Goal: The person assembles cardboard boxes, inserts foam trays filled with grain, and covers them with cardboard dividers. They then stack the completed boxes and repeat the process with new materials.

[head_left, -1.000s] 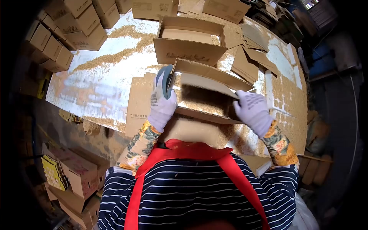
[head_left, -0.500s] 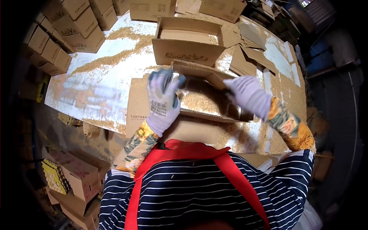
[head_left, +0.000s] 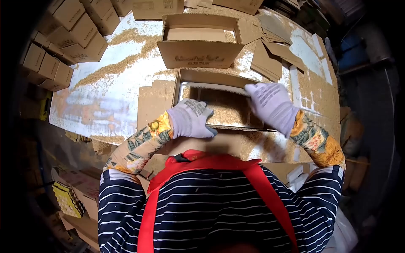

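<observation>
An open cardboard box [head_left: 211,76] lies in front of me, with loose tan husk-like material [head_left: 228,110] and a whitish lining inside. My left hand [head_left: 193,118], in a pale glove, rests over the box's near left edge, thumb and fingers apart. At the box's right end is my right hand [head_left: 271,103], also gloved, its fingertips bent down inside the rim and partly hidden. Just beyond stands a second open box [head_left: 200,55] with printing on its near side.
Stacked closed cartons [head_left: 86,44] stand at the back left of the table [head_left: 101,110]. Flat cardboard pieces [head_left: 266,61] lie at the back right. Flat cardboard [head_left: 152,101] lies under the near box. Egg trays [head_left: 67,199] sit low at the left.
My left hand has moved down and to the right, from the box's upper left corner to its near edge. The right hand has stayed near the right end. The view has shifted slightly.
</observation>
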`<state>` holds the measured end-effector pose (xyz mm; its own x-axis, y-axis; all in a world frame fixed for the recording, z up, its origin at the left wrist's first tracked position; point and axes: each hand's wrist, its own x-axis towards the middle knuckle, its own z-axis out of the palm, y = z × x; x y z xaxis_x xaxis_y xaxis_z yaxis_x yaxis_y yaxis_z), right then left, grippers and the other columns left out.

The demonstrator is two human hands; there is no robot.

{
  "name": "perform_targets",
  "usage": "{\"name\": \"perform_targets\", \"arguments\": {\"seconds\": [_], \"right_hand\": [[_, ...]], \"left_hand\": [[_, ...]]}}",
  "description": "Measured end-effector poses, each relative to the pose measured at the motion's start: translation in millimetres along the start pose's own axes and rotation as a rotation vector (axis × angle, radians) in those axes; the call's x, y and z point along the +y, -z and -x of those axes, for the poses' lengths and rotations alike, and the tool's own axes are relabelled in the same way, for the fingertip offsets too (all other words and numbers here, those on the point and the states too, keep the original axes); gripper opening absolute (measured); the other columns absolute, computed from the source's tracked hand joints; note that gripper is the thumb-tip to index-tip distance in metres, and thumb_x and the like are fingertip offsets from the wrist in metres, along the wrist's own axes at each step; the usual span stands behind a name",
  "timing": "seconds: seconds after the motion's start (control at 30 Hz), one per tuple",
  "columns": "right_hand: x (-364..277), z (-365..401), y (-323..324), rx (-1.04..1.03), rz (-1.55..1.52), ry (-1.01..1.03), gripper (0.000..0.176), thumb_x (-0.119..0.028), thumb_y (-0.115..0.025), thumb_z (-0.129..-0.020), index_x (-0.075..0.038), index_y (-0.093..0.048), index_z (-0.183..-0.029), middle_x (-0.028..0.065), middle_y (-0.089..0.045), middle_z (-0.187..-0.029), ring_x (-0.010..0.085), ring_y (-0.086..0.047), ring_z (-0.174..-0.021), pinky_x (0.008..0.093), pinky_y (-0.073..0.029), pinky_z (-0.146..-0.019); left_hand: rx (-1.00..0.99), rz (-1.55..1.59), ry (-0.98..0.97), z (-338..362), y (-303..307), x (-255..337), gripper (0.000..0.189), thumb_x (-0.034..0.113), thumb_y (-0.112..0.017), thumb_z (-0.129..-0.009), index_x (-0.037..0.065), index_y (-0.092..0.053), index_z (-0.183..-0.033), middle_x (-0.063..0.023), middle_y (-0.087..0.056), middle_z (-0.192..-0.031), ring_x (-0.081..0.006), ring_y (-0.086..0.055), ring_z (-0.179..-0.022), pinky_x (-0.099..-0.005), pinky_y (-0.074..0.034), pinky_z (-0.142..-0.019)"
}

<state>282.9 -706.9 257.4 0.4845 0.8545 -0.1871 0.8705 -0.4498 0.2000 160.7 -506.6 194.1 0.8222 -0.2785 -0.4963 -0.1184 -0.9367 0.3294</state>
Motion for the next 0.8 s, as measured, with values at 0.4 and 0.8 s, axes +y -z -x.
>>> {"name": "perform_targets", "arguments": {"seconds": [0.4,0.8], "right_hand": [[17,-56,-30,-0.217,0.145,0.156,0.016,-0.026,-0.061,-0.088,-0.015,-0.065,-0.1,0.0077,-0.065,-0.079,0.0274,-0.067,-0.075,0.0399,-0.053,-0.066],[-20,3,-75,0.035,-0.006,0.109,0.044,-0.039,-0.063,-0.082,-0.008,-0.059,-0.113,0.0099,-0.056,-0.1,0.0256,-0.056,-0.097,0.0406,-0.047,-0.076]], "left_hand": [[0.014,0.006,-0.037,-2,-8,-5,0.072,0.064,-0.051,-0.083,0.005,-0.06,-0.123,-0.024,-0.054,-0.134,-0.0343,-0.054,-0.124,-0.0423,-0.036,-0.108],[0.143,0.055,-0.219,0,1,-5,0.055,0.05,-0.067,-0.083,0.009,-0.065,-0.119,-0.0152,-0.068,-0.114,-0.0301,-0.066,-0.104,-0.0355,-0.051,-0.092]]}}
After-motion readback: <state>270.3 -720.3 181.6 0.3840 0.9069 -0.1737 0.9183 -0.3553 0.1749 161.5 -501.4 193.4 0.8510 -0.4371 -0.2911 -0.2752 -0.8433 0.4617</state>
